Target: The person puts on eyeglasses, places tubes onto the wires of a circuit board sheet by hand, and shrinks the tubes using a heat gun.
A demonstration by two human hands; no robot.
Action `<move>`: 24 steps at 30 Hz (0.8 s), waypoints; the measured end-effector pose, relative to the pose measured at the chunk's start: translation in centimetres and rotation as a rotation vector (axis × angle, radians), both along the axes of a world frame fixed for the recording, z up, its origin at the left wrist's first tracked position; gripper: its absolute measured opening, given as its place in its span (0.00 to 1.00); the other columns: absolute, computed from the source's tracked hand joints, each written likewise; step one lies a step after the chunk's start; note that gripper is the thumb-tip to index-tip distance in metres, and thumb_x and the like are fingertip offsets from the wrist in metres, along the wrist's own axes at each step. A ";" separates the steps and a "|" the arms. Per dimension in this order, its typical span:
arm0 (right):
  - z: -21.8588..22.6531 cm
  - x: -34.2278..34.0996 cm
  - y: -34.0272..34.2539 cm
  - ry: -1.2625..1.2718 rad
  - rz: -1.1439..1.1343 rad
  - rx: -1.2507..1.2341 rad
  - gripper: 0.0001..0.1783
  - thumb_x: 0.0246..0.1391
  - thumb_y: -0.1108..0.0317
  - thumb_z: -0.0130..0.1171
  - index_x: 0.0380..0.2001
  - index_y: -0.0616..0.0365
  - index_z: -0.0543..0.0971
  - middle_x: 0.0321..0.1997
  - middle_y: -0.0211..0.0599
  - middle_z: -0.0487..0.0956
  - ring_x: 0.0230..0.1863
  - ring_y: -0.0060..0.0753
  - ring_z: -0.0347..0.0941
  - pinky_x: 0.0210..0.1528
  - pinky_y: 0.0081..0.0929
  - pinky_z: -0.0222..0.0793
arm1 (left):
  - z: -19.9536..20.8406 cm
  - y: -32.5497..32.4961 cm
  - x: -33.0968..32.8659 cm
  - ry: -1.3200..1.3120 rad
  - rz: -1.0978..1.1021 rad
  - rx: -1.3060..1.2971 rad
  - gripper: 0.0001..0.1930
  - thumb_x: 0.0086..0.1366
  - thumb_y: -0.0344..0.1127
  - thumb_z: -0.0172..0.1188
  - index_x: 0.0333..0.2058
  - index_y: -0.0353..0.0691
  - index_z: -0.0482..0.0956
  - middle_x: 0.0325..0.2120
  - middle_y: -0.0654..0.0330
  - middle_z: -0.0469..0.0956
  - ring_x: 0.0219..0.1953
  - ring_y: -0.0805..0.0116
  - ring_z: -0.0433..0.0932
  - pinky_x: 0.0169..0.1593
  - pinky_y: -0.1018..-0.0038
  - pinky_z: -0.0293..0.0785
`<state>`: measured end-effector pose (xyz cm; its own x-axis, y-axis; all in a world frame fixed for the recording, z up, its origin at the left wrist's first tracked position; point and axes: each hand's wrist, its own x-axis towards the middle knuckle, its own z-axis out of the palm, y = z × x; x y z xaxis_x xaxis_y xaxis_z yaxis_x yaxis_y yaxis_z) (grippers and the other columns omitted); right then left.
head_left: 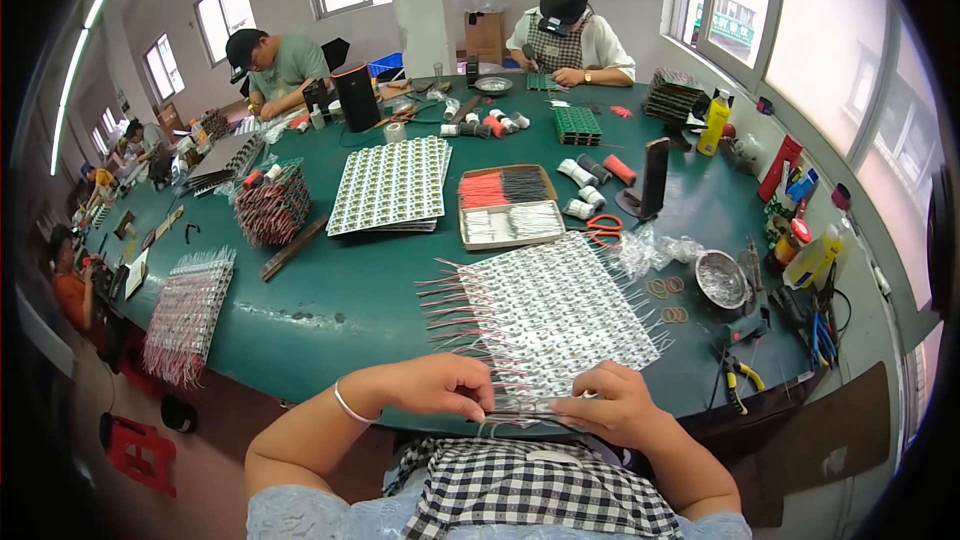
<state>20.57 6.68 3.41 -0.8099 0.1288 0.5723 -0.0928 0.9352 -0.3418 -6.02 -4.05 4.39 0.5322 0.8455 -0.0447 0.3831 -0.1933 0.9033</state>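
A white panel of small circuit boards (pixel 560 310) lies on the green table before me, with thin red and white wires (pixel 450 295) sticking out along its left side. My left hand (pixel 447 389) is pinched closed at the panel's near edge, on a thin dark wire. Facing it, my right hand (pixel 618 408) is closed too, its thumb and finger on the same strand. That wire (pixel 525 414) runs low between both hands, close to the table edge; its ends are hidden by my fingers. Just past the panel sits an open cardboard box (pixel 512 226) of red, black and white wires.
Stacked panels (pixel 392 185) stand left of the box, with a wired bundle (pixel 272 205) beyond. Red-handled scissors (pixel 604 227), a metal bowl (pixel 722 280), a phone on a stand (pixel 652 180) and yellow-handled cutters (pixel 740 385) lie to the right. Co-workers (pixel 572 40) sit across the table.
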 end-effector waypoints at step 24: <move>1.8 0.1 -0.9 1.147 0.245 -0.195 0.13 0.58 0.61 0.52 0.31 0.61 0.70 0.34 0.41 0.66 0.20 0.30 0.67 0.20 0.25 0.67 | 5.2 2.0 5.1 -0.640 0.119 0.968 0.08 0.51 0.26 0.66 0.27 0.45 0.76 0.25 0.66 0.71 0.27 0.69 0.70 0.32 0.73 0.64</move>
<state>20.62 5.79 5.21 0.1474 0.2072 0.9671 -0.6062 0.7916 -0.0772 -0.95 -2.04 9.54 0.1392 0.4254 0.8943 -0.0269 -0.9011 0.4328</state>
